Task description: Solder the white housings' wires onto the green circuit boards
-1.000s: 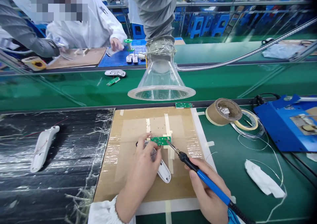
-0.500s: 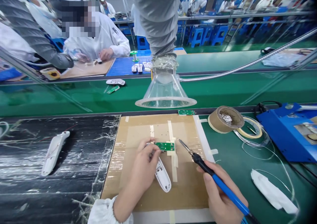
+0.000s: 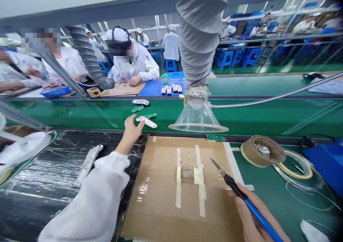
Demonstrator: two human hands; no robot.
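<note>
My left hand (image 3: pixel 132 130) reaches forward over the green conveyor belt (image 3: pixel 241 115), fingers spread, just left of a white plastic housing (image 3: pixel 146 121) with a green circuit board (image 3: pixel 150 115) lying on the belt. It holds nothing. My right hand (image 3: pixel 254 217) grips a blue-handled soldering iron (image 3: pixel 242 195), its tip hovering above the right part of the cardboard work mat (image 3: pixel 160 199). The taped spot in the middle of the mat has nothing on it.
A clear fume-extraction funnel (image 3: pixel 198 119) hangs over the mat's far edge. A tape roll (image 3: pixel 261 151) and solder wire lie at right, a blue station (image 3: pixel 327 161) beyond. Another white housing (image 3: pixel 89 159) rests on the black mat. Co-workers sit across the belt.
My left hand has lifted the housing and board off the mat and carried them out to the belt, then opened. The soldering iron drew back to the right. My head tilted up.
</note>
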